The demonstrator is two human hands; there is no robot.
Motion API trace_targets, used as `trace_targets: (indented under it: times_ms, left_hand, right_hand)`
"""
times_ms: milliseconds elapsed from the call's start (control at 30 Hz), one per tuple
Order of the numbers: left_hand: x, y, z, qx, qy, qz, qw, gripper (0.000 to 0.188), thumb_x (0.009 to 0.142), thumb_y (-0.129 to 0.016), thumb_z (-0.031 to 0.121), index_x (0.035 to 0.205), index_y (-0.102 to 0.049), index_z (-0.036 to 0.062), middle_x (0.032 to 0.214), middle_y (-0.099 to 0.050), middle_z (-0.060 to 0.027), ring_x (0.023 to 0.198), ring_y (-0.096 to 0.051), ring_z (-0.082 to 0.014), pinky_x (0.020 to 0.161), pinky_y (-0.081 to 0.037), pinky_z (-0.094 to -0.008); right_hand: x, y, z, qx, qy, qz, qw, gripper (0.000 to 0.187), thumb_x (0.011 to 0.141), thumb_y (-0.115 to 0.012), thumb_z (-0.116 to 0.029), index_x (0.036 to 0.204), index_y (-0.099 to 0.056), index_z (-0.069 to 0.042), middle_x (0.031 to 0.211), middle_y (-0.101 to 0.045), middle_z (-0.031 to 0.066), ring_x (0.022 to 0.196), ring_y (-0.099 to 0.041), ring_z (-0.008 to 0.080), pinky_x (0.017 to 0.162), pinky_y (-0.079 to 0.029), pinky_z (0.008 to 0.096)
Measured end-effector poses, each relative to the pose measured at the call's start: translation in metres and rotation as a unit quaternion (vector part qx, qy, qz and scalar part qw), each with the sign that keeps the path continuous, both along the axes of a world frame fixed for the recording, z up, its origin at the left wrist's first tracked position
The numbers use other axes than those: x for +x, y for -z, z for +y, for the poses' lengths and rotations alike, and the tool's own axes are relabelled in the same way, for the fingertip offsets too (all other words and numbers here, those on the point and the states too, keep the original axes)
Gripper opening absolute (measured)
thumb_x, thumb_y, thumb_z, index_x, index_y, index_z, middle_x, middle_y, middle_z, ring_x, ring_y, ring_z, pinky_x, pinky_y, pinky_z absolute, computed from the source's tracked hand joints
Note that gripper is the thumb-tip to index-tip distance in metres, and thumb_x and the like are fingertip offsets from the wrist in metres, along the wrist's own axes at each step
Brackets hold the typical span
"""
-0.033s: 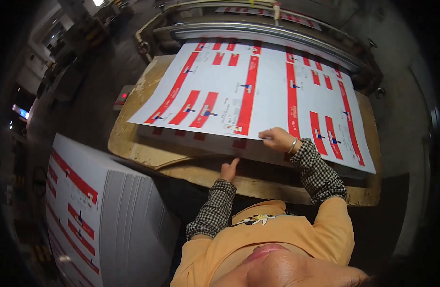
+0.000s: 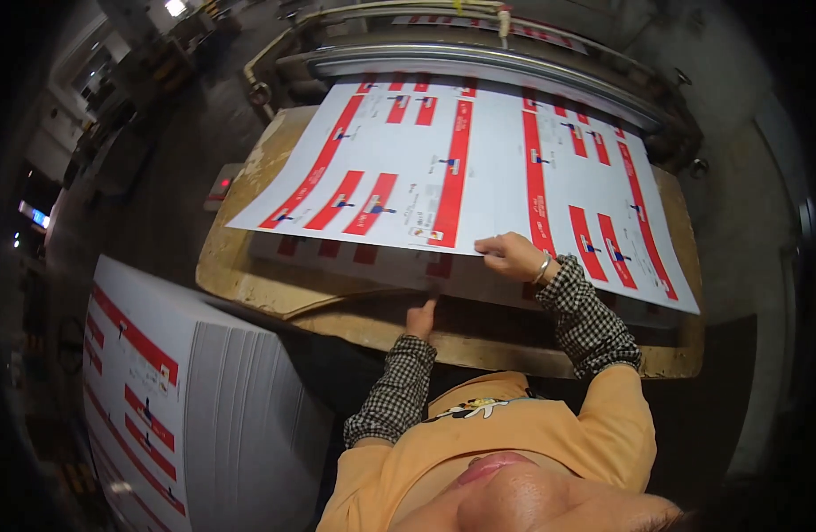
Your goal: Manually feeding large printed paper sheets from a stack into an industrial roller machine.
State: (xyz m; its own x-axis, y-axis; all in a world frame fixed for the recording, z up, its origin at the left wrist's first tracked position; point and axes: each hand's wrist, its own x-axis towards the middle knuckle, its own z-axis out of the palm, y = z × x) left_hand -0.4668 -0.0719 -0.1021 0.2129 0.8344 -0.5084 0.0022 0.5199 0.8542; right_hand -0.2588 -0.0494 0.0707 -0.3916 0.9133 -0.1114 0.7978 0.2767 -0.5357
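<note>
Uneven pulling could crease the sheet (image 2: 497, 168), pinched in closed fingers (image 2: 490, 246) of the right hand (image 2: 514, 258); the left hand's (image 2: 420, 320) grip I cannot tell.

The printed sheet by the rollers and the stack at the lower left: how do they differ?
The sheet is a single thin piece; the stack is a thick block with layered sides. The right hand pinches the sheet's near edge, while no hand touches the stack. The sheet spreads over the wooden table; the stack stands to its left. Both show red bands on white.
</note>
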Motion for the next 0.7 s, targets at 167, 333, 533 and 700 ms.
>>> trace_targets:
  times_ms: [167,333,533,700]
  left_hand:
    - [0.008,0.035,0.005,0.309,0.095,0.336,0.885,0.043,0.077,-0.052,0.028,0.088,-0.053,-0.0134,0.086,-0.055,-0.0301,0.073,-0.058,-0.0339,0.067,-0.044,-0.0379]
    - [0.017,0.008,0.003,0.05,-0.018,0.187,0.981,0.049,0.076,-0.054,0.031,0.089,-0.05,-0.0159,0.089,-0.053,-0.0299,0.069,-0.059,-0.0305,0.065,-0.046,-0.038]
    - [0.025,-0.003,-0.006,0.036,-0.09,0.018,0.995,0.059,0.076,-0.057,0.044,0.079,-0.049,-0.0142,0.071,-0.05,-0.0135,0.063,-0.058,-0.0181,0.045,-0.051,-0.0273]
    - [0.009,0.014,-0.025,0.082,-0.111,0.003,0.99,0.051,0.075,-0.059,0.04,0.085,-0.054,-0.0092,0.072,-0.052,-0.0108,0.06,-0.054,-0.017,0.054,-0.05,-0.0274]
  right_hand:
    - [-0.002,0.027,-0.009,0.063,-0.048,0.055,0.995,0.023,0.067,-0.053,-0.01,0.086,-0.056,0.002,0.099,-0.056,0.018,0.087,-0.056,0.0309,0.076,-0.046,0.0321]
    - [0.005,0.069,-0.02,0.081,-0.029,0.039,0.996,0.023,0.065,-0.056,-0.013,0.083,-0.058,0.001,0.102,-0.055,0.0178,0.094,-0.054,0.03,0.081,-0.043,0.0321]
    - [0.022,0.076,0.043,0.084,0.101,-0.036,0.991,0.033,0.062,-0.06,-0.017,0.092,-0.059,-0.002,0.107,-0.053,0.0154,0.1,-0.05,0.0279,0.086,-0.04,0.0311]
    - [-0.003,0.091,0.029,0.052,0.045,-0.173,0.982,0.07,0.064,-0.062,-0.043,0.119,-0.042,-0.006,0.126,-0.033,0.0207,0.119,-0.026,0.0376,0.094,-0.028,0.0462]
